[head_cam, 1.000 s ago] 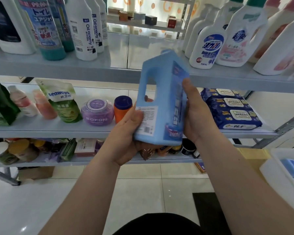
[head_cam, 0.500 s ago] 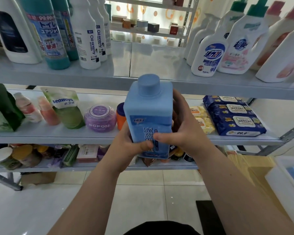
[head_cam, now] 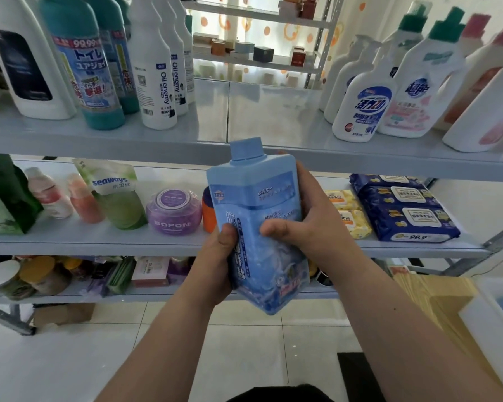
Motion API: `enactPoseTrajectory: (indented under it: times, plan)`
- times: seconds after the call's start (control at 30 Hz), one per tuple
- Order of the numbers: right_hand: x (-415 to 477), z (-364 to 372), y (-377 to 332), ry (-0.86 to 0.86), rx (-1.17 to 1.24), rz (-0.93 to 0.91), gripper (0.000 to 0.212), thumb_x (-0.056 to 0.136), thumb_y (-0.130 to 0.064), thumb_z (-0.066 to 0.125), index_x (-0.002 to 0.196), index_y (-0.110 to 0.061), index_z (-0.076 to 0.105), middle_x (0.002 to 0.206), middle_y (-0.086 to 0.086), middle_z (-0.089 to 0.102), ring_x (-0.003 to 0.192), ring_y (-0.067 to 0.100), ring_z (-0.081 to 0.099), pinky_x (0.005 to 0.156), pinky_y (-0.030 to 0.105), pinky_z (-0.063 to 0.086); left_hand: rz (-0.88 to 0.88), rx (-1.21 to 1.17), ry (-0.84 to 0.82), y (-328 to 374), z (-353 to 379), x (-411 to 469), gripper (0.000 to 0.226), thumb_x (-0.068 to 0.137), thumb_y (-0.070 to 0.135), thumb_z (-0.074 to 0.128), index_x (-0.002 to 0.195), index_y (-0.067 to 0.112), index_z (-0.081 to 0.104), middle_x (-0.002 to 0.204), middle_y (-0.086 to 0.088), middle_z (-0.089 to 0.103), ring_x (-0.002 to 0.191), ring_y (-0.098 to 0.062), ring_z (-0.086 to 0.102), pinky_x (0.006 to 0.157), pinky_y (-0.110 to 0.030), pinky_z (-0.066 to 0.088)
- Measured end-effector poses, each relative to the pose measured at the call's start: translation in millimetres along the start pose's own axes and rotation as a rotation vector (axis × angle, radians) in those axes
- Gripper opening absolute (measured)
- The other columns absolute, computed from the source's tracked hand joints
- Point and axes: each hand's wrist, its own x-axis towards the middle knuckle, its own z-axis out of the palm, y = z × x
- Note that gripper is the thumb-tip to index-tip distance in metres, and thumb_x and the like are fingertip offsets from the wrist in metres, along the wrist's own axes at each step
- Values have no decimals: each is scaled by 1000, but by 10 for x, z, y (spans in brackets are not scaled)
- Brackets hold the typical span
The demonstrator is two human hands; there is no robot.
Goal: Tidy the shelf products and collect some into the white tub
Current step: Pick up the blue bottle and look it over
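You've got the blue bottle [head_cam: 259,221] cap-up, slightly tilted, in front of the middle shelf [head_cam: 99,245]. Left hand [head_cam: 215,265] and right hand [head_cam: 311,227] each have a grip clamped round it. Tub [head_cam: 482,317] sits far right.

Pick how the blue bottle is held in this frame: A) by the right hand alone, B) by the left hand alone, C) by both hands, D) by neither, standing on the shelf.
C: the left hand and the right hand both grip the blue bottle, cap up, in front of the shelves.
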Motion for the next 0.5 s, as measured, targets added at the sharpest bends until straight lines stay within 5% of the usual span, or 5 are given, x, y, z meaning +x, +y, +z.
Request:
enactPoseTrajectory:
  times: [0.17,0.5]
  plan:
    - [114,-89,-49,24,99,-7,89,66,-59,87,144,-36,51,134,-3,66,124,23,65,98,54,56,35,-6,40,141,163,102,106,57,66,88,140,15,49,129,-12,69,116,-32,68,87,-43,59]
    - [780,-644,-163,184,57,-112,51,91,-49,61,139,-32,57,128,-10,69,122,9,63,98,34,56,301,234,85,815,662,979,84,58,51,94,128,29,54,120,-6,72,108,-32,72,83,-50,60]
